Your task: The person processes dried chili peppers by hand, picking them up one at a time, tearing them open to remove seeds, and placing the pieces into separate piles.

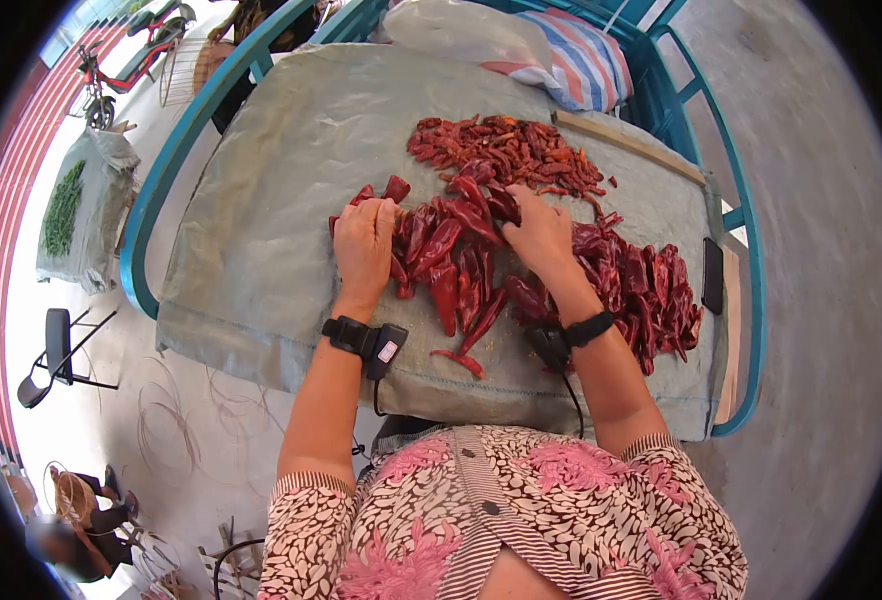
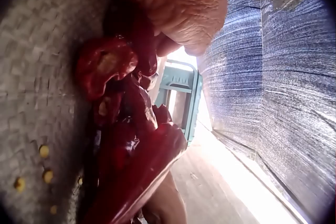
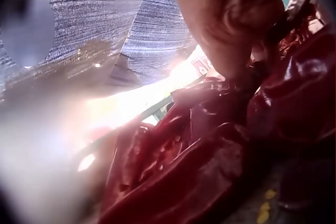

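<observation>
Large glossy dried red peppers (image 1: 439,248) lie in a loose heap between the two hands on a grey-green woven sheet (image 1: 261,200). At the heap's left end, the left hand (image 1: 365,245) has its fingers curled round peppers; the left wrist view shows this hand (image 2: 176,8) above wrinkled red peppers (image 2: 142,176). The right hand (image 1: 543,235) grips dark red peppers at the heap's upper right. Its thumb and fingers (image 3: 231,35) press down into shiny peppers (image 3: 210,166) in the right wrist view; their tips are partly hidden.
Smaller, shrivelled red peppers (image 1: 501,150) are spread beyond the hands, and another large-pepper pile (image 1: 641,290) lies at right. A wooden strip (image 1: 626,145), a black phone-like object (image 1: 712,276) and a striped bag (image 1: 586,60) sit near the blue metal frame (image 1: 751,300).
</observation>
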A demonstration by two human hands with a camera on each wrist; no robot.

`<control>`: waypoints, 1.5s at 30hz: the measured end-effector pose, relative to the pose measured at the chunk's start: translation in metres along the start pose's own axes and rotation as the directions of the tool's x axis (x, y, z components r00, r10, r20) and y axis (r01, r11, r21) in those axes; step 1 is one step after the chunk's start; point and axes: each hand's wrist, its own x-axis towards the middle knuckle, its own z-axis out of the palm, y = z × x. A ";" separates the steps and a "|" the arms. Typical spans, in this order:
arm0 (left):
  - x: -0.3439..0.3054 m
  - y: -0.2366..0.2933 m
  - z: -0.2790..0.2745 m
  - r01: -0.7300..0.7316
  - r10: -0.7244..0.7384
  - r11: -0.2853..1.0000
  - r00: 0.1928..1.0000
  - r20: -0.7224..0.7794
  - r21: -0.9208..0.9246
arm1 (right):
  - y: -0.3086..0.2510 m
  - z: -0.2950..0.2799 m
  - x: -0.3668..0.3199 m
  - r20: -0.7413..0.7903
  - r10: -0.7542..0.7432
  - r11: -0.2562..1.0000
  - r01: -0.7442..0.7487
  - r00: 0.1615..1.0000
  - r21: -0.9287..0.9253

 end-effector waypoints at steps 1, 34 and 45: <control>0.000 0.000 0.000 0.005 -0.005 1.000 1.000 -0.001 0.001 | 0.001 -0.007 -0.004 -0.022 0.003 1.000 -0.002 1.000 0.015; 0.003 0.005 -0.001 0.072 -0.080 0.982 0.996 0.039 0.176 | -0.030 -0.009 0.040 0.140 -0.084 0.941 0.033 0.987 0.337; 0.004 0.002 0.000 0.067 -0.073 0.984 0.997 0.030 0.167 | -0.006 -0.061 -0.001 0.082 -0.047 0.892 0.004 0.996 0.451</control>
